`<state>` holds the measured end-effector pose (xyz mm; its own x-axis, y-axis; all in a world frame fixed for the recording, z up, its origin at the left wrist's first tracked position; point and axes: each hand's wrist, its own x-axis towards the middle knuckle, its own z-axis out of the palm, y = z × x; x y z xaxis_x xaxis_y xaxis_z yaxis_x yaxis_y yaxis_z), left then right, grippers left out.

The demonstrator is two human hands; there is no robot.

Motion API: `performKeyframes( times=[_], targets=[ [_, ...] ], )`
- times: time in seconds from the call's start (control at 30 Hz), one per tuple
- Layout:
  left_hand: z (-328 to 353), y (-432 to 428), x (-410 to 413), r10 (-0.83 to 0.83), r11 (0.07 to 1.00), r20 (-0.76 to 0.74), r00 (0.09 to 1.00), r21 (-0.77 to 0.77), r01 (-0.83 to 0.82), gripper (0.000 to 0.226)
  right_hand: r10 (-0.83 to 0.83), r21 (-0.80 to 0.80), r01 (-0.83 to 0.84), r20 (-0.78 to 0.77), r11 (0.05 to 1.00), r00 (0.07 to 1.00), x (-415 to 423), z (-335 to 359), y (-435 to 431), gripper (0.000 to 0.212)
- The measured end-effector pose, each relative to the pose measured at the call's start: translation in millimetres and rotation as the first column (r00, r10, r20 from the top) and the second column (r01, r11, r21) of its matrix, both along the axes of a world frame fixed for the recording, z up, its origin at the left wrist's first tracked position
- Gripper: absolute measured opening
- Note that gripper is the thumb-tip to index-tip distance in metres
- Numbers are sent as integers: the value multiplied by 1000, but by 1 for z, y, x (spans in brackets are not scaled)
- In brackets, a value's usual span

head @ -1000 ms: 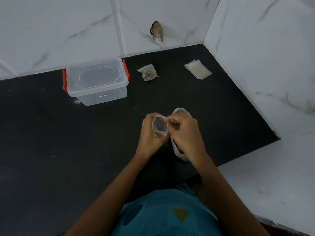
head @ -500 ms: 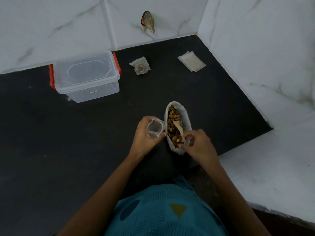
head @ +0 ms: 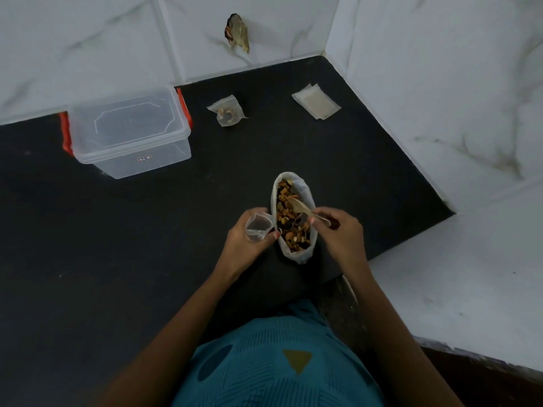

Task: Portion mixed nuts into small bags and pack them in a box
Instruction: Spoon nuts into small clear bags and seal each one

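Head view: an open small bag point(head: 258, 225) is held upright in the left hand point(head: 246, 241), its fingers point(head: 274, 235) wrapped around it, just left of the large bag of mixed nuts point(head: 293, 218) standing on the dark bench point(head: 117, 259). A wooden spoon point(head: 305, 211) is pinched by the fingers point(head: 316, 217) of the right hand point(head: 338, 233), its bowl resting on the nuts. Half a second ago the right-hand fingers were lower, at the near end of the large bag; they are now seen further up along its right edge, with the spoon lifted into plainer sight. The left hand's grasp is unchanged. Well beyond the fingers, a lidded clear box point(head: 129, 130), one filled small bag point(head: 226, 111) and a stack of flat empty bags point(head: 316, 101) lie as before.
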<state>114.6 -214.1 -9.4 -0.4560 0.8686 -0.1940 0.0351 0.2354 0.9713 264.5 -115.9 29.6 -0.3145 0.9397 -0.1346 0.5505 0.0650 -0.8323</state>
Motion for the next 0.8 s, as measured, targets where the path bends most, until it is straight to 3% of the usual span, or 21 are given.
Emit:
performKeyframes(
  times=[0.07,0.17,0.33,0.47,0.53,0.8],
  targets=[
    [1,0,-1,13,1000,-2,1000,-25,-13,55,-32,57,33,-30,998,999,2,-1,1,18],
    [0,1,-3,-17,1000,35,999,-26,18,41,-25,205,39,-66,978,998,9,2,1,14],
    [-4,1,-4,-45,997,120,992,-51,51,38,186,335,-157,-54,929,981,22,13,-8,14],
    [-1,3,-1,-77,991,258,963,-88,103,30,325,325,-331,72,886,943,19,7,-24,14],
    [1,4,0,-88,987,299,950,-100,123,25,341,343,-351,92,871,935,17,2,-29,27],
    [5,4,2,-76,991,291,954,-88,105,24,345,607,-449,288,656,893,13,-2,-23,27]
  ],
)
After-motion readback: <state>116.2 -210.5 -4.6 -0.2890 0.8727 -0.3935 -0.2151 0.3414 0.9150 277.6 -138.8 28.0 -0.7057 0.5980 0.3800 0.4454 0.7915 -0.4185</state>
